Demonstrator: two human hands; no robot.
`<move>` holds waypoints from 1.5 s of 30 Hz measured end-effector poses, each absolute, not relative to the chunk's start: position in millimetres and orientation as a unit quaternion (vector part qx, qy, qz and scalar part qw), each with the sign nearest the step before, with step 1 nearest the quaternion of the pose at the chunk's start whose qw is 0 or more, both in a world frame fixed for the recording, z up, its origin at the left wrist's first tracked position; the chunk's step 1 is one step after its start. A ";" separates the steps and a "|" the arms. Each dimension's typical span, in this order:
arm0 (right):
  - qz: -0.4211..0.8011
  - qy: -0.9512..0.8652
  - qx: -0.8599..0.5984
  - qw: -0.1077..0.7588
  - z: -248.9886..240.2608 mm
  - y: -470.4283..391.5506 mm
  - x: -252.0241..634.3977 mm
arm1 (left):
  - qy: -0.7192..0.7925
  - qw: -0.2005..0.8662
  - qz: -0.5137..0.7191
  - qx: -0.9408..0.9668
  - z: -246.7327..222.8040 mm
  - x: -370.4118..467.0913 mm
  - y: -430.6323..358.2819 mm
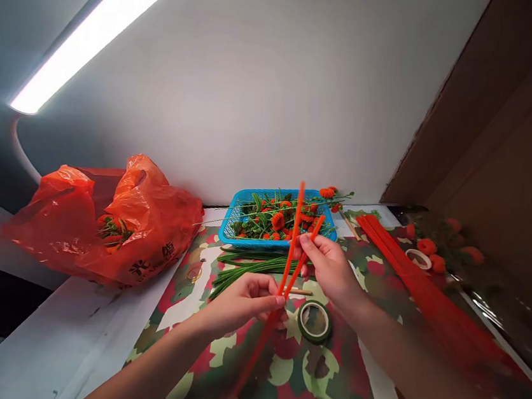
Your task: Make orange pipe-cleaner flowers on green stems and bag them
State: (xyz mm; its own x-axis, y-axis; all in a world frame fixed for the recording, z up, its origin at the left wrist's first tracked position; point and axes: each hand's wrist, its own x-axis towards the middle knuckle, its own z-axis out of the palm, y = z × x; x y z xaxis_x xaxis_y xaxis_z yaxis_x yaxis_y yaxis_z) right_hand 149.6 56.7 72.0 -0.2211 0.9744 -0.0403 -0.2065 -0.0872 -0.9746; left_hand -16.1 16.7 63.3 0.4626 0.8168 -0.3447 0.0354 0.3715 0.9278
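Observation:
Two fuzzy orange stems (292, 247) stand crossed over the camouflage-patterned mat, spreading apart toward their tops. Low on them, where they meet, my left hand (252, 300) pinches both between thumb and fingers. Higher up, my right hand (328, 267) has its thumb and fingers closed on the right-hand stem. The lower ends hang below my left hand, blurred. Right beneath my right hand a roll of dark green tape (314, 321) lies on the mat. Green stems (251, 271) lie behind my left hand.
A blue basket (242, 242) of orange flowers and green pieces stands at the back. On the left sits a red plastic bag (161, 232); a long bundle of red stems (398, 262), a white tape roll (418, 260) and orange flowers (427, 246) are right. A lamp (97, 33) hangs above.

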 end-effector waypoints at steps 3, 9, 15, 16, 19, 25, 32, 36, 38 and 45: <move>0.629 -0.481 -0.384 0.475 75.4 58.7 154.7 | 0.424 0.699 0.210 0.536 63.5 -21.9 18.0; 0.643 -0.487 -0.368 0.462 77.9 58.3 158.2 | 0.376 0.661 0.032 0.649 72.7 -38.7 17.5; 0.648 -0.524 -0.361 0.418 83.2 55.4 157.1 | 0.473 0.513 0.299 0.651 92.9 -36.3 30.8; 0.648 -0.531 -0.361 0.409 84.5 55.0 156.8 | 0.474 0.508 0.345 0.632 95.4 -31.5 35.0; 0.637 -0.545 -0.365 0.405 87.2 55.3 158.0 | 0.462 0.520 0.402 0.595 100.5 -11.2 46.8; 0.599 -0.576 -0.361 0.423 90.8 61.8 170.7 | 0.435 0.530 0.478 0.548 106.3 20.2 62.7; 0.609 -0.574 -0.347 0.425 94.7 69.6 174.3 | 0.400 0.584 0.514 0.485 115.5 13.6 77.4; 0.590 -0.561 -0.312 0.489 108.7 80.2 200.9 | 0.417 0.602 0.529 0.428 133.4 -19.1 81.0; 0.521 -0.590 -0.326 0.524 120.2 82.0 222.9 | 0.432 0.575 0.513 0.469 142.1 -39.7 78.7; 0.257 -0.765 -0.475 0.352 130.5 61.2 224.7 | 0.503 0.386 0.403 0.660 143.4 -50.7 57.3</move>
